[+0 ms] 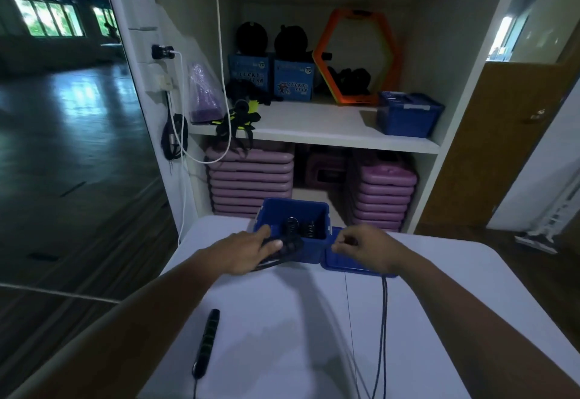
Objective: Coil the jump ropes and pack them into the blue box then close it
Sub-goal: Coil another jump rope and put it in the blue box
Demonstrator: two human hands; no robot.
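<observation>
An open blue box (309,210) stands at the far edge of the white table (298,320), with coiled black ropes (299,227) inside. Its blue lid (337,262) lies flat to the right of the box. My left hand (251,249) grips black jump rope handles (287,249) against the box's front left corner. My right hand (365,246) pinches a thin dark rope cord (383,320) above the lid; the cord hangs down toward the near table edge. Another black handle (207,342) lies loose on the table at the near left.
A white shelf unit (314,134) stands behind the table, holding a second blue box (408,116), an orange hexagon ring (357,56), blue cartons and stacked purple step boards (251,178). A mirror wall is on the left; a white charging cable hangs there.
</observation>
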